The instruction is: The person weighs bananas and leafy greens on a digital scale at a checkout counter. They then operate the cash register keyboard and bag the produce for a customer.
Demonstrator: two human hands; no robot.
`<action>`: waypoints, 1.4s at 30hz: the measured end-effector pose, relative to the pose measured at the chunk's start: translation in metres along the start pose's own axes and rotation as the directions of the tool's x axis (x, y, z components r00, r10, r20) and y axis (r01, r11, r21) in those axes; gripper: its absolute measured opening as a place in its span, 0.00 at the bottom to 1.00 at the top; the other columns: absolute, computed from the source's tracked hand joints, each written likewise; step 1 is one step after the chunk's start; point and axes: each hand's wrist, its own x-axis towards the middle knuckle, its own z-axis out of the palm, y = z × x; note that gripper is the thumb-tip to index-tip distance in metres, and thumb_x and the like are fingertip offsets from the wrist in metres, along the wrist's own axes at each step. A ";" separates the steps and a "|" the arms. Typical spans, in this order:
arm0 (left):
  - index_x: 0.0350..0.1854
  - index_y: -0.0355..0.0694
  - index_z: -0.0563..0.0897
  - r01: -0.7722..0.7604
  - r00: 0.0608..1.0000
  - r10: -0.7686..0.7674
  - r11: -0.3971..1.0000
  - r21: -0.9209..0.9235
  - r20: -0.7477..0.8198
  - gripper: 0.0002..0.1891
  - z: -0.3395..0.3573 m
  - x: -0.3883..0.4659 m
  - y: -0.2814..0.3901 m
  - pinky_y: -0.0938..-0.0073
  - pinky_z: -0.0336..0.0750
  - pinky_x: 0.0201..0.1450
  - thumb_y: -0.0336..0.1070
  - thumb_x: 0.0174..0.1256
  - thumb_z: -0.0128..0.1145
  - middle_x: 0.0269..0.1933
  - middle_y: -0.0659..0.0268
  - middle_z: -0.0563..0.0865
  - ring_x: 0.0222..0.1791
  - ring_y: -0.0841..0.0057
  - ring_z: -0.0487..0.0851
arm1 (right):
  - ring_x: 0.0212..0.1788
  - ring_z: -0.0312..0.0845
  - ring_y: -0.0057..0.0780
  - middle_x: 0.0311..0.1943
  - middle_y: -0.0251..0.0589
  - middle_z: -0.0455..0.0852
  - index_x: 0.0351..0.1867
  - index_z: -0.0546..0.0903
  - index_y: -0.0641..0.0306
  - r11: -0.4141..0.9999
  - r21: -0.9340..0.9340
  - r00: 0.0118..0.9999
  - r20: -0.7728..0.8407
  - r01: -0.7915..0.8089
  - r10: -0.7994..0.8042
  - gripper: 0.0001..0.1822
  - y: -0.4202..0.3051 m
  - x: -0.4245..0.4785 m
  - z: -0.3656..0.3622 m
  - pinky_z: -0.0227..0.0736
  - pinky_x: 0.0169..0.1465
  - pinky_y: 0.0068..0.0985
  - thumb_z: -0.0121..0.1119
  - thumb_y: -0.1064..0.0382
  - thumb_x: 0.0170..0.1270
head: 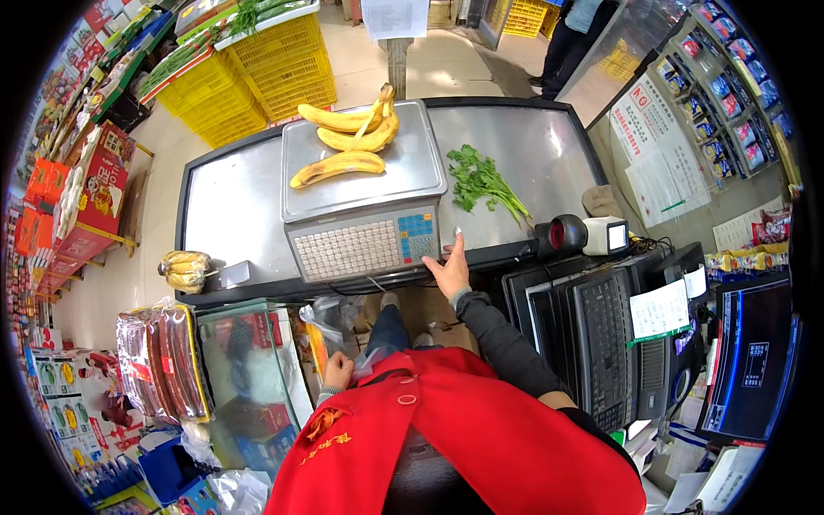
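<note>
My right hand (450, 269) is at the lower right corner of the keypad (347, 250) of a weighing scale, with fingers spread and nothing in it. A small pale thing shows at a fingertip. On the metal weighing plate (386, 193) lie a taped bunch of bananas (360, 132) and a single banana (337, 168) with brown marks. A bunch of leafy green herbs (481, 180) lies right of the scale. My left hand (338, 370) is curled near my lap, beside a clear plastic bag (370, 362); whether it grips the bag is hard to see.
A barcode scanner (557, 235), a keyboard (602, 335) and a monitor (750, 360) stand at the right. Wrapped bananas (185, 270) sit at the counter's left corner, above a glass case (248, 380). Yellow crates (283, 74) stand beyond; a person (570, 48) is at the top right.
</note>
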 end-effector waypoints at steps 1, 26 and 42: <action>0.20 0.36 0.72 -0.003 1.000 0.004 0.999 0.052 -0.023 0.09 -0.003 -0.003 0.003 0.73 0.69 0.27 0.34 0.53 0.57 0.18 0.64 0.75 0.22 0.78 0.74 | 0.57 0.71 0.47 0.57 0.58 0.70 0.70 0.44 0.72 0.999 0.044 1.000 0.005 0.016 -0.016 0.53 0.003 0.003 0.006 0.67 0.58 0.34 0.70 0.60 0.52; 0.21 0.39 0.71 0.125 0.974 -0.106 0.989 -0.084 0.201 0.09 0.003 0.028 -0.017 0.78 0.67 0.24 0.32 0.55 0.56 0.18 0.71 0.74 0.20 0.84 0.71 | 0.59 0.72 0.47 0.58 0.66 0.71 0.72 0.34 0.65 0.849 0.516 0.994 0.080 -0.110 0.081 0.54 0.014 0.038 0.007 0.72 0.58 0.37 0.67 0.68 0.57; 0.22 0.37 0.73 -0.007 0.993 0.014 0.998 -0.055 0.121 0.09 0.008 0.021 -0.036 0.74 0.68 0.22 0.34 0.57 0.56 0.17 0.70 0.75 0.18 0.81 0.72 | 0.67 0.60 0.52 0.68 0.62 0.59 0.71 0.33 0.70 0.973 0.180 0.988 0.035 0.144 -0.153 0.59 0.003 0.006 0.026 0.58 0.66 0.35 0.70 0.69 0.50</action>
